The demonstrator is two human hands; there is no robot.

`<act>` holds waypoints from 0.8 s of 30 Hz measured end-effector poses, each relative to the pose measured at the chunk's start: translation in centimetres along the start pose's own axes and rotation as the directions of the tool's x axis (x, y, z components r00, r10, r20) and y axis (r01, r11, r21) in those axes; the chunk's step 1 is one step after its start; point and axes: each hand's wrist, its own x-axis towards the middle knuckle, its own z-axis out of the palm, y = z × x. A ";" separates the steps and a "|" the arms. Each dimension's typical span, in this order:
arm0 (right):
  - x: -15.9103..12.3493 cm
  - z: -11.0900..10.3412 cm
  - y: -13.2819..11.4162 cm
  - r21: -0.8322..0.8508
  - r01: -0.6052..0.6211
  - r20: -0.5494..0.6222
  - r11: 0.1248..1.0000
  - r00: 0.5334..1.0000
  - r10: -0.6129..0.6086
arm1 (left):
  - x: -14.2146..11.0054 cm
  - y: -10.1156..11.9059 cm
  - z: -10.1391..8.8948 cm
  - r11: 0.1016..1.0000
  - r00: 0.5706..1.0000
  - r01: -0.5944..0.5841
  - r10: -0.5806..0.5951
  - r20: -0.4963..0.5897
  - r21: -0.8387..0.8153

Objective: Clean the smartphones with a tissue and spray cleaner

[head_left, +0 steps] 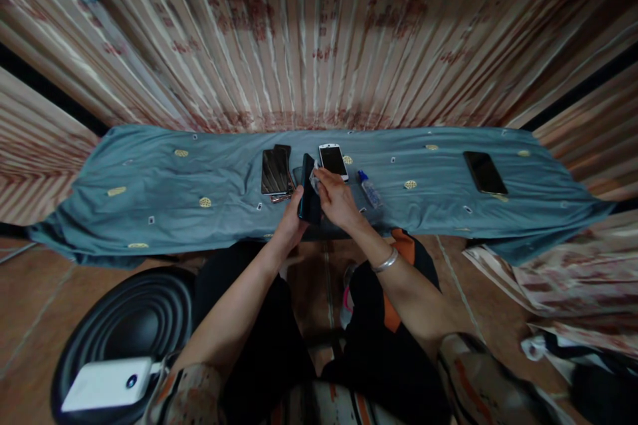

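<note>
**White wad met tilted phone between two hands**

A dark smartphone [310, 202] was held tilted above the near part of a blue-green cloth [234, 159], in front of the person's lap. The left hand [292, 218] was partly closed around its left side and lower end, with the thumb along the edge. The right hand [339, 199] was mostly closed, its fingers pinching a crumpled white wad [314, 176], probably tissue, against or just beside the phone's upper part. Whether the wad pressed on the glass could not be told.

Good handling here, by judgement, called for a firm left grip on the edges, clear of the face, and light, even pressure from the right fingertips. The wad needed to be bunched enough to keep nails off the surface, and the lower end supported so that a push could not tip the phone out of the palm.

Beyond the hands lay a white-framed smartphone [333, 161]. A blue-capped clear bottle [369, 191] lay to the right of it, and a black-screened phone [275, 172] overlapped another dark device [283, 147] on the left. One more dark phone [485, 172] lay well apart, far right.
</note>
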 end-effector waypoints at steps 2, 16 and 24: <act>-0.1 0.2 -0.2 0.001 0.014 -0.005 1.000 1.000 -0.014 | 0.1 0.1 0.0 1.000 1.000 0.008 -0.008 -0.009 -0.020; 0.3 0.4 1.0 -0.021 -0.059 -0.010 0.998 0.998 0.059 | -0.7 0.9 0.7 0.998 0.997 0.066 -0.067 -0.043 -0.017; 0.4 0.4 0.6 -0.003 -0.059 0.003 0.998 0.998 0.059 | -0.6 0.9 0.2 0.998 0.998 0.062 -0.062 -0.032 -0.022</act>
